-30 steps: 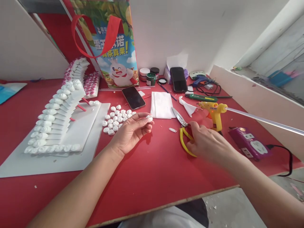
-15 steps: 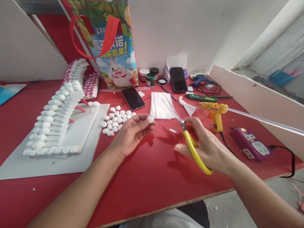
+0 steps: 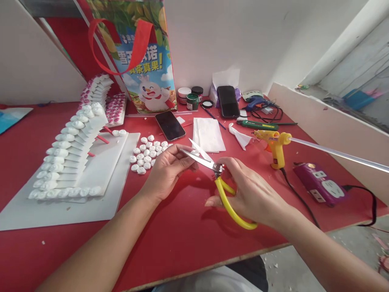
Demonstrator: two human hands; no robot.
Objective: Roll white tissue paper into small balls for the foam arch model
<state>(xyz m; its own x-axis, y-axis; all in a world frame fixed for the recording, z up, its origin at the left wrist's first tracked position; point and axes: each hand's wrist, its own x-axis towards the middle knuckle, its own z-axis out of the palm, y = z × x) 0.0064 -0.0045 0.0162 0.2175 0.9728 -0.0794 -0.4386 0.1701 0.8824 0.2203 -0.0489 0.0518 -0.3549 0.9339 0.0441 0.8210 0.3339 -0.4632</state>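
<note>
1. Scissors (image 3: 217, 168): silver blades parted, curved yellow handles; aloft, tips toward far left, handles toward near right.
2. White rosette (image 3: 195, 152): small, mostly hidden, seen between the blades, left of their pivot; contact unclear.

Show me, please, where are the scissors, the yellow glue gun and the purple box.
Scissors (image 3: 220, 190): head view, on a yellow handle just below the pivot.
Yellow glue gun (image 3: 276, 148): head view, on the upper grip.
Purple box (image 3: 318, 183): head view, on the printed top face.
</note>
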